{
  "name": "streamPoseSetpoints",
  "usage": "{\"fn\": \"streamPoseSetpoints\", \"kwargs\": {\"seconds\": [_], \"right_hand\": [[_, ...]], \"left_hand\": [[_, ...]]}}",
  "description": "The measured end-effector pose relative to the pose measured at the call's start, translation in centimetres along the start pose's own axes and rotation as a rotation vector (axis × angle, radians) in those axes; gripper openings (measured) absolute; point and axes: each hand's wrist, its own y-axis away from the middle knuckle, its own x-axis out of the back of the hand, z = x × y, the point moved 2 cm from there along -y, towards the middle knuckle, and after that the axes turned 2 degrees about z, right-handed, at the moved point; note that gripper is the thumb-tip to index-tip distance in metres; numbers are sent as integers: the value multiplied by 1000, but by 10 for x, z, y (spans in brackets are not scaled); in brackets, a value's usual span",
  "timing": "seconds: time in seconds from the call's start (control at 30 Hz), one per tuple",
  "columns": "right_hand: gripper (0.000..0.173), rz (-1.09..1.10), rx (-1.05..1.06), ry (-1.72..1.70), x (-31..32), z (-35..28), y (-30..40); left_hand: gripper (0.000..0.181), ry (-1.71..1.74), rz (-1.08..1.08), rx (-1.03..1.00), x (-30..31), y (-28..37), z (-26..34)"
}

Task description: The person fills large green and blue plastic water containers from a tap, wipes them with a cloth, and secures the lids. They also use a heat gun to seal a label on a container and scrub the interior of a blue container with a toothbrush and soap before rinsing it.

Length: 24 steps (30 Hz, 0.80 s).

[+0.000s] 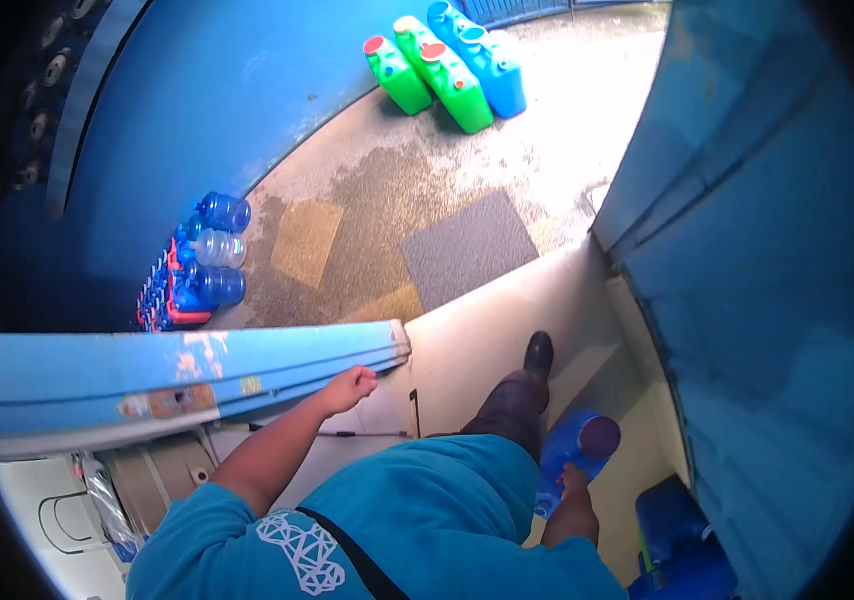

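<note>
My right hand (574, 480) is closed on the handle of a blue plastic jug (558, 450) with a dark reddish cap, hanging beside my right leg. My left hand (352, 388) is raised just below the end of a light-blue wall edge (262, 356), its fingers curled. It seems to hold nothing; whether it touches the edge I cannot tell. One dark boot (539, 354) shows ahead on the pale floor.
Green jugs (457, 97) and blue jugs (498, 75) stand by the far blue wall (194, 97). Clear blue water bottles (220, 285) are grouped at left. A grey mat (472, 247) lies past the doorway. Dark-blue containers (671, 525) stand low at right beside a blue wall.
</note>
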Motion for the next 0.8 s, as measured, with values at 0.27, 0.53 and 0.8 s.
{"fn": "streamPoseSetpoints", "kwargs": {"seconds": [0.27,0.53,0.8], "right_hand": [[25,-34,93,290,-18,-146,83],[32,3,395,652,-101,-348,70],[48,43,801,1444,-213,-525,-36]], "left_hand": [[38,62,177,-249,131,-70,82],[43,80,268,-203,266,-195,67],[46,359,310,4,350,-422,-31]]}}
